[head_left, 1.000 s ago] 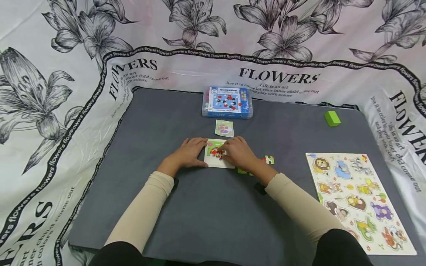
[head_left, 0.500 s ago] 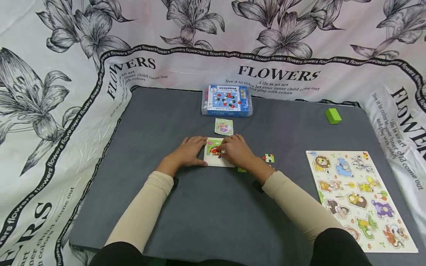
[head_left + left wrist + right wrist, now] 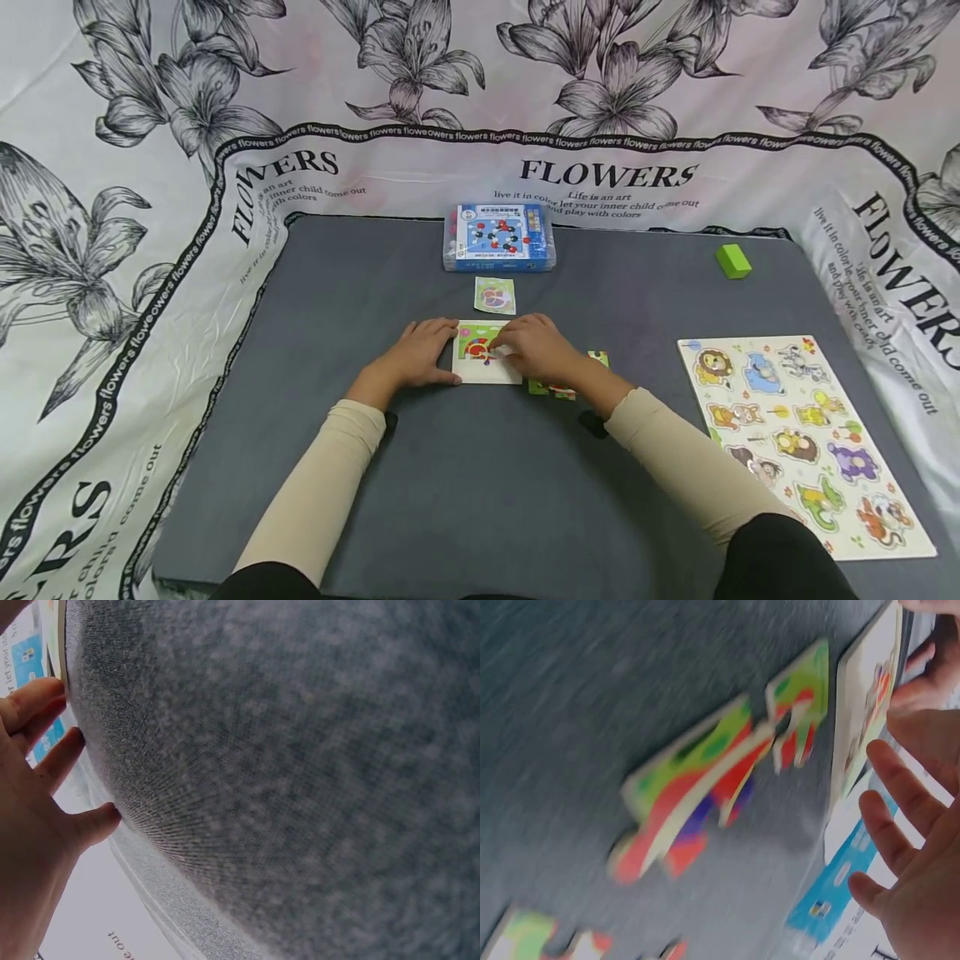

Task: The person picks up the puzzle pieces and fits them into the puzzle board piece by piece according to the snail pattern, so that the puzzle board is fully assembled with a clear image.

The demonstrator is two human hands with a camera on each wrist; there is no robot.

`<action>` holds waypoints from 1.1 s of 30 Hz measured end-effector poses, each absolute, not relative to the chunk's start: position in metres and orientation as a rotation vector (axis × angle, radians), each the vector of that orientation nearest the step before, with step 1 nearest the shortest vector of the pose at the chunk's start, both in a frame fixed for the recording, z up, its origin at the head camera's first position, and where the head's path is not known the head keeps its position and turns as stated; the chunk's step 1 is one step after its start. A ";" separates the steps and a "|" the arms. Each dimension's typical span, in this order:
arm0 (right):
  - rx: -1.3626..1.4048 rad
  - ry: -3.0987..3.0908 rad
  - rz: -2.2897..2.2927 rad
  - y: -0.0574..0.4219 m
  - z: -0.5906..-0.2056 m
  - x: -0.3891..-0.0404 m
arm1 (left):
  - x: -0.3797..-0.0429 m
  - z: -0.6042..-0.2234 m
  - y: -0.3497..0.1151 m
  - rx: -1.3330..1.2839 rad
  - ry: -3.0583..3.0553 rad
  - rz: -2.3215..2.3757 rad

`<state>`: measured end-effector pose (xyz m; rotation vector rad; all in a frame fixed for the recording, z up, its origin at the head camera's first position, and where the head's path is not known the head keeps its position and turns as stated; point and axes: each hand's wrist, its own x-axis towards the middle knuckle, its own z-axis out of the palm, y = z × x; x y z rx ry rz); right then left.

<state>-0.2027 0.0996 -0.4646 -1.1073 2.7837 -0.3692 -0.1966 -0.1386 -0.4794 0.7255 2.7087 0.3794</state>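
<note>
In the head view a square wooden jigsaw puzzle board (image 3: 487,377) lies mid-table, with colourful pieces filling part of its upper half. My left hand (image 3: 416,354) rests at the board's left side, fingertips and thumb touching its edge. My right hand (image 3: 543,350) is over the board's right half, finger and thumb pinching a small puzzle piece at the picture's edge, mostly hidden by the hand. Loose puzzle pieces (image 3: 697,780) lie beside the board under the right wrist. The left wrist view shows my spread left fingers (image 3: 60,761) at the board edge.
A picture card (image 3: 494,296) lies just beyond the board, and a blue plastic case (image 3: 501,240) stands behind it. A green block (image 3: 733,261) sits at far right. A large animal puzzle board (image 3: 765,437) lies on the right of the grey table (image 3: 450,492).
The head view has shifted slightly, so the table items appear moved a little left. The right fingers stay over nearly the same spot with small movements; the left hand keeps its place.
</note>
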 end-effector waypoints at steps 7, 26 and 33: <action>-1.052 2.812 -0.447 0.135 -0.459 -0.202 | -0.195 -0.480 -0.141 0.712 2.726 0.393; -0.912 2.864 -0.409 0.233 -0.473 -0.196 | -0.192 -0.483 -0.146 0.679 2.718 0.411; -0.884 2.864 -0.394 0.241 -0.472 -0.191 | -0.194 -0.481 -0.137 0.732 2.710 0.423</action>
